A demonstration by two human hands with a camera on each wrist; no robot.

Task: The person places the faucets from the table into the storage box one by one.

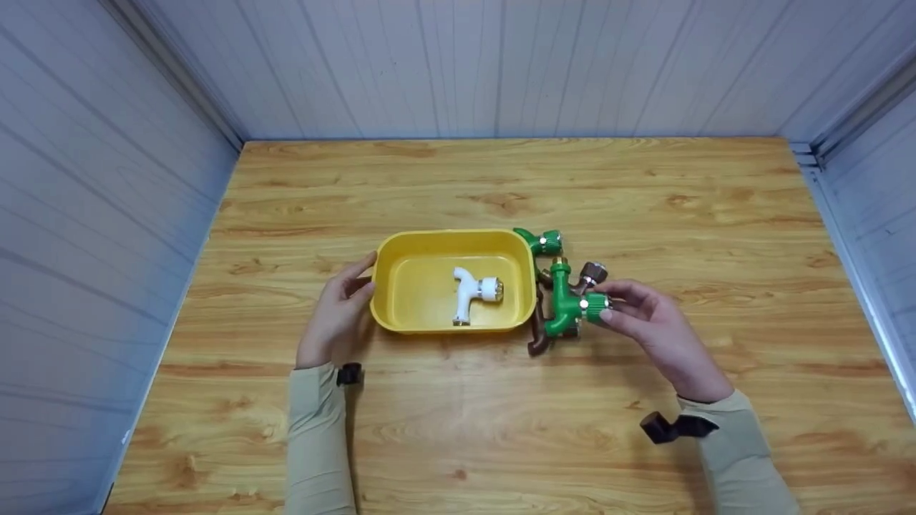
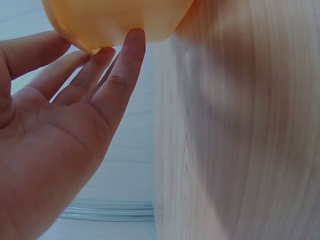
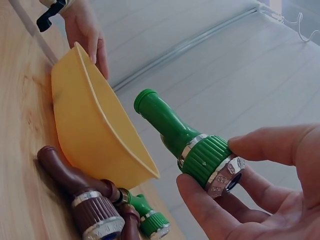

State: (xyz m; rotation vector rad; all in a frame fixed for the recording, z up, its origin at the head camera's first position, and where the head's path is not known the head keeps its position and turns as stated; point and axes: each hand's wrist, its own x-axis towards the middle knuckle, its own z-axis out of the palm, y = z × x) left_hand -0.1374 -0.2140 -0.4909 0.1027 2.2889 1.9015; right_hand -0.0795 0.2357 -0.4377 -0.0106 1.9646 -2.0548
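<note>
A yellow plastic tub (image 1: 401,322) stands on the table, and a white tap (image 1: 466,292) lies inside it. My left hand (image 1: 340,307) rests its fairly straight fingertips against the outside of the tub's left end; the left wrist view shows those fingers (image 2: 132,65) on its wall. My right hand (image 1: 655,329) pinches a green tap (image 1: 565,304) by its ribbed knob, lifted above the other taps, its spout and threaded end pointing away from the palm. Brown taps (image 3: 75,180) lie beneath it beside the tub's right end.
Another green tap (image 1: 547,243) lies at the tub's back right corner, partly hidden by the tub. The wood-grain table (image 1: 458,443) meets pale panel walls (image 1: 458,71) at the back and sides.
</note>
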